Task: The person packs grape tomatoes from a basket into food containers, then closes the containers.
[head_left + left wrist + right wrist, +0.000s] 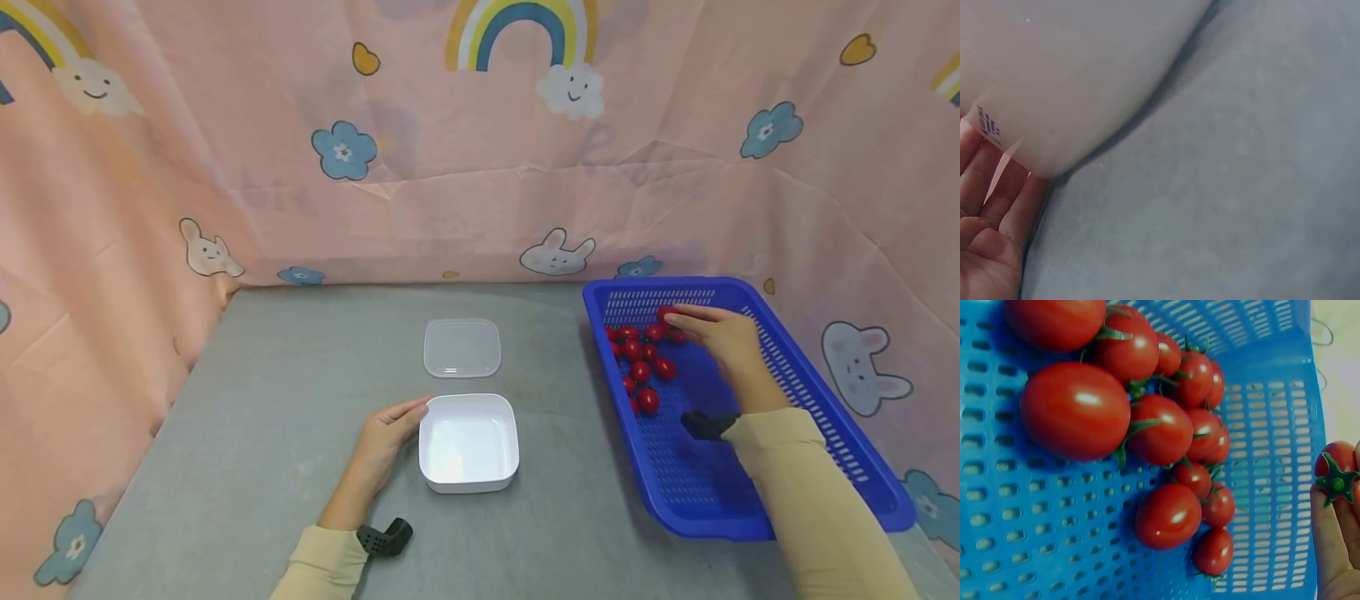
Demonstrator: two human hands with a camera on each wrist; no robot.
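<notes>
"Right hand [723, 343]?"
"Grasping one small red tomato [666, 314] over the blue rectangular plastic basket [697, 528]; other red tomatoes [648, 402] lie to that hand's left."
"Left hand [384, 435]?"
"Released; nearly straight fingers touch the white rounded-square container [468, 442], immediately right of that hand."

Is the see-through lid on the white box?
No, the see-through lid lies on the table, apart from the white box.

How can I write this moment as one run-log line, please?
left hand: touches white container, empty | right hand: pinches tomato | blue basket: holds more tomatoes | translucent lid: on table
</notes>
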